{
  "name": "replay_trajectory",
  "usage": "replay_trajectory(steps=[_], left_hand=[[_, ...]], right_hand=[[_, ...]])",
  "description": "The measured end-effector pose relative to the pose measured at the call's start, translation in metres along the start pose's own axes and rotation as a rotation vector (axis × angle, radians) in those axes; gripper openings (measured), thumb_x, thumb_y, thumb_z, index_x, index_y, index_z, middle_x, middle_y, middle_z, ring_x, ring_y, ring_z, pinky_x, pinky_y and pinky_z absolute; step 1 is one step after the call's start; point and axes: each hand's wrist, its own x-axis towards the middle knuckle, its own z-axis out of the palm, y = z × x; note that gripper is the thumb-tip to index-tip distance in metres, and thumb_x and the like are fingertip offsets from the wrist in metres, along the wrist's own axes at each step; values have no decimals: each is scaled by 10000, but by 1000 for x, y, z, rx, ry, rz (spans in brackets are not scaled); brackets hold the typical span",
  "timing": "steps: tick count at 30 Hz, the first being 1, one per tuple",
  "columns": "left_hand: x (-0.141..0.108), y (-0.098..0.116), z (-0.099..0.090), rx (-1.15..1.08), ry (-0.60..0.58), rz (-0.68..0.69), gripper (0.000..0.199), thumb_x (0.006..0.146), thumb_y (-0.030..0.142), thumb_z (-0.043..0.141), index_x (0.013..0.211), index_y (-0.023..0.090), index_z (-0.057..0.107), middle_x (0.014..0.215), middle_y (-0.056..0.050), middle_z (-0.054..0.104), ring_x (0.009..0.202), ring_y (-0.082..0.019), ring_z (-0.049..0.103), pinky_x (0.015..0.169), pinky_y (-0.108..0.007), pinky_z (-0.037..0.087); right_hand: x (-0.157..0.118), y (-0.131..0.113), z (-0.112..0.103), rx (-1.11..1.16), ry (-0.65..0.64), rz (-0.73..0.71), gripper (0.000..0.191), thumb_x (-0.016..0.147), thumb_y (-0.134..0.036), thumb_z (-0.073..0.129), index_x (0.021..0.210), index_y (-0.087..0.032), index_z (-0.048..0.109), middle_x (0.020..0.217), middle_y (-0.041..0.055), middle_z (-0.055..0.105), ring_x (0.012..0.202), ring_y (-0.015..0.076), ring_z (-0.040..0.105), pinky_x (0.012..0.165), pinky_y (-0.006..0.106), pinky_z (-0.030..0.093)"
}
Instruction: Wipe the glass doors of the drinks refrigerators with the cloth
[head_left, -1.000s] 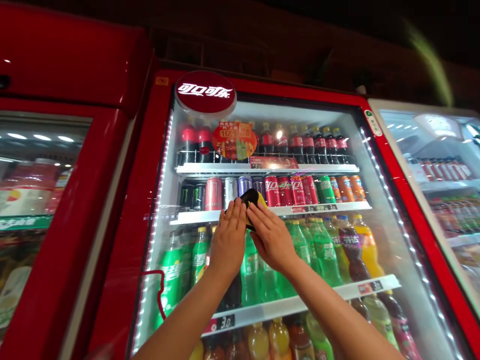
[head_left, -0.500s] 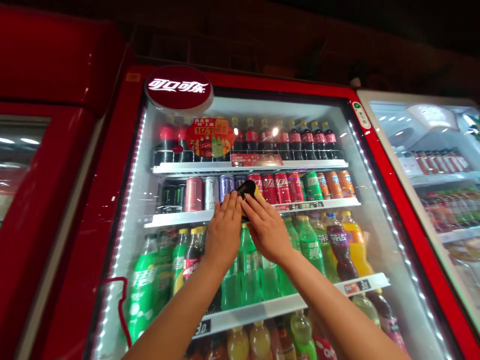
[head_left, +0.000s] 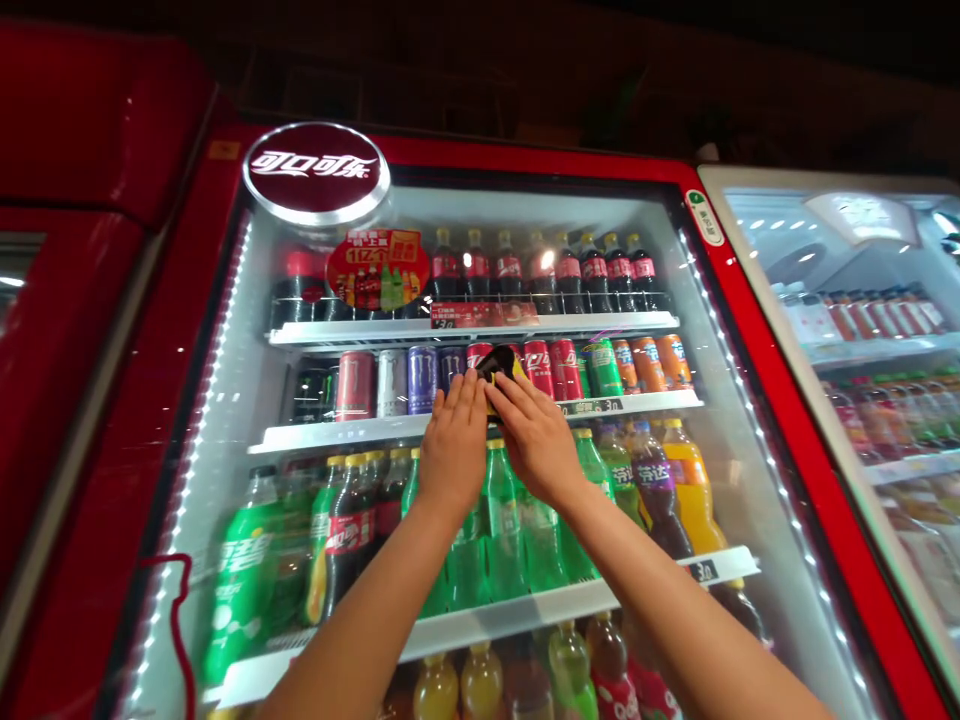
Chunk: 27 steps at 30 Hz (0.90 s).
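A small black-and-yellow object [head_left: 498,360], its kind unclear, is at my fingertips in front of the drinks cooler's glass door. My left hand [head_left: 454,435] is at its left edge, fingers straight and pressed together. Over its lower right part lies my right hand [head_left: 534,432], fingers also close together. The two hands tilt inward and meet at the fingertips, holding the object between them. My palms and much of the object's lower part are hidden. Just behind it are red cola cans [head_left: 538,368] on the second shelf.
The red-framed cooler [head_left: 814,455] has cola bottles [head_left: 510,268] above and green bottles [head_left: 502,510] below. A round lit sign [head_left: 315,205] sits at its upper left, with a promotional sticker [head_left: 377,272] beneath. Another cooler [head_left: 847,290] stands right, a red cabinet [head_left: 82,130] left.
The cooler and its bottles have shifted left in view as the camera turned slightly right. Both hands stay together on the black-and-yellow object, which now lies farther right against the cans.
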Motion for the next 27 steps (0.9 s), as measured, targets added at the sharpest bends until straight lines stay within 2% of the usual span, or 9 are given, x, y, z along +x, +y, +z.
replay_trajectory(steps=[3,6,9,13,15,18,22,25,27], left_hand=[[-25,11,8,-13,54,-28,608,944,58,322,1549,109,313,1583,-152,400,1509,-290,282,1210,-553,339],[-32,39,17,-33,35,-9,638,927,29,320,1559,114,288,1594,-152,379,1521,-288,245,1211,-556,339],[-9,58,19,-54,-23,21,619,925,24,325,1540,92,330,1597,-158,372,1517,-282,261,1221,-528,329],[28,52,14,-70,-39,28,590,931,32,329,1518,76,369,1593,-158,379,1504,-275,301,1229,-501,317],[31,43,12,-85,-16,50,592,933,43,336,1522,93,370,1587,-152,391,1502,-267,307,1228,-508,319],[17,41,18,-104,30,69,599,933,49,341,1527,115,366,1581,-146,402,1500,-270,311,1215,-527,342],[7,71,30,-152,40,95,603,910,11,344,1503,95,406,1569,-149,417,1492,-285,319,1189,-524,387],[26,94,30,-197,-14,122,581,911,5,342,1482,64,431,1563,-159,418,1475,-284,355,1196,-495,382],[42,98,26,-213,-40,114,569,924,20,340,1484,68,430,1569,-156,408,1475,-268,359,1211,-481,355]], right_hand=[[-24,1,-7,19,-29,-73,560,985,-158,473,1532,-252,408,1546,45,479,1460,240,391,1175,452,404],[-47,23,-19,6,-42,-92,581,985,-118,442,1538,-289,391,1547,28,477,1469,222,380,1185,455,389],[-44,49,-25,2,-34,-43,571,991,-108,420,1529,-298,405,1544,32,480,1470,226,380,1195,484,372],[-16,57,-18,48,32,51,613,968,-68,389,1548,-265,372,1545,58,476,1477,228,366,1169,497,414],[-10,52,-16,48,40,62,608,975,-94,405,1556,-267,354,1554,58,464,1487,232,348,1172,504,410],[-23,46,-22,14,-15,1,585,989,-144,442,1556,-257,357,1562,57,453,1496,226,329,1189,476,393],[-52,63,-46,-111,-93,-21,629,970,-98,436,1560,-296,338,1562,41,453,1481,221,359,1181,492,391],[-52,86,-57,-190,-98,48,625,958,-92,444,1541,-307,378,1552,35,465,1483,247,354,1182,531,374],[-42,95,-55,-166,-57,85,603,955,-84,424,1527,-274,412,1543,51,480,1485,245,351,1171,515,396]])
